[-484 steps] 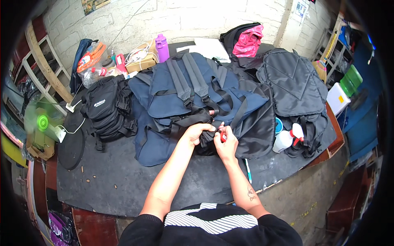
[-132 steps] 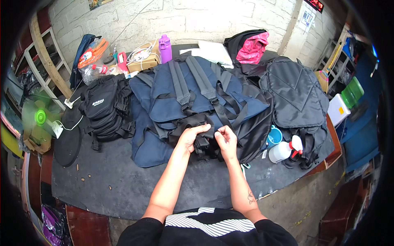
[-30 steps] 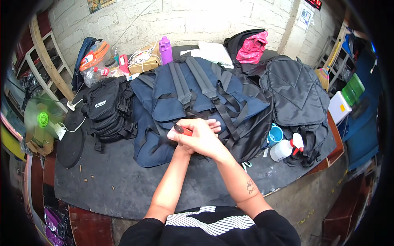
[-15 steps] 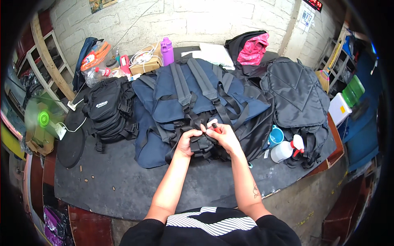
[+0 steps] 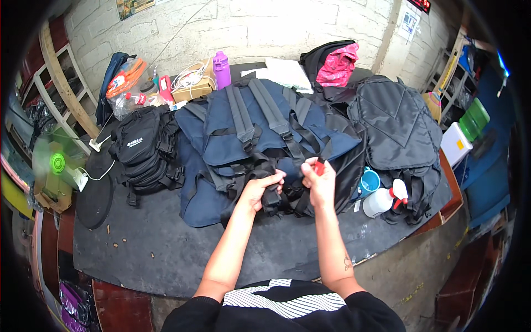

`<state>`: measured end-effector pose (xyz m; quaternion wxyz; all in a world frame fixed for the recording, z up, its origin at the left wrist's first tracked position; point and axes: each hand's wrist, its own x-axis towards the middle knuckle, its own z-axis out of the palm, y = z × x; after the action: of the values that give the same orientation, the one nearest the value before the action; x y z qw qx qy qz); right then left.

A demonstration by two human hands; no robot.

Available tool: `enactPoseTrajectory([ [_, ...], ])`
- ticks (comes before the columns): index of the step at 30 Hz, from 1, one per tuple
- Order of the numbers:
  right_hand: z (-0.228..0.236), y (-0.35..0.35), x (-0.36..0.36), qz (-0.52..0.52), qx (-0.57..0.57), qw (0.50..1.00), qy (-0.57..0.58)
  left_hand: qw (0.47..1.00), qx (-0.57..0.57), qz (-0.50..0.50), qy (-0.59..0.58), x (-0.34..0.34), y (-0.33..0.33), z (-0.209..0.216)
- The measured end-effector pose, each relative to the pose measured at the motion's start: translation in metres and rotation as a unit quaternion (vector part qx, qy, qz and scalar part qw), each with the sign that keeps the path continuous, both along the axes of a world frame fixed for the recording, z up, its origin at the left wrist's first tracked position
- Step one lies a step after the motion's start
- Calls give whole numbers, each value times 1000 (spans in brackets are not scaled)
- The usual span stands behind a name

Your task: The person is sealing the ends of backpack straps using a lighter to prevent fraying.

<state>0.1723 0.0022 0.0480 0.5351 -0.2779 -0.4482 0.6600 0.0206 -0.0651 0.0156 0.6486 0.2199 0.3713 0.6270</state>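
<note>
Where hands (image 5: 287, 188) meet: black straps (image 5: 274, 196).

A person's left hand (image 5: 259, 190) gripped black straps (image 5: 272, 195) on a navy backpack (image 5: 260, 130) while the right hand (image 5: 319, 181) pinched a small red object (image 5: 319, 166) beside a grey backpack (image 5: 395, 122)

dark table (image 5: 166, 249) | blue backpack (image 5: 265, 133) | black bags (image 5: 144, 149) | spray bottle (image 5: 384, 199)

One head-worn fisheye view, looking steeply down from above the person's forearms onto the dark worktable (image 5: 166, 254), close in; brick wall (image 5: 310, 27) curves across the top.
</note>
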Motion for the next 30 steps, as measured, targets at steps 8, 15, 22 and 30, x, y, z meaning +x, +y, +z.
enactPoseTrajectory([
  [8,-34,-11,-19,-74,83,992,-59,988,-36,148,13,21,18,3],
  [15,-46,4,-4,-8,150,966,-212,999,-30,2,44,-2,20,0],
  [22,-38,0,-9,-32,189,933,-303,999,-14,-34,-16,-6,18,4],
  [30,-38,-2,-8,-31,183,941,-284,998,-25,-45,-24,-9,18,3],
])
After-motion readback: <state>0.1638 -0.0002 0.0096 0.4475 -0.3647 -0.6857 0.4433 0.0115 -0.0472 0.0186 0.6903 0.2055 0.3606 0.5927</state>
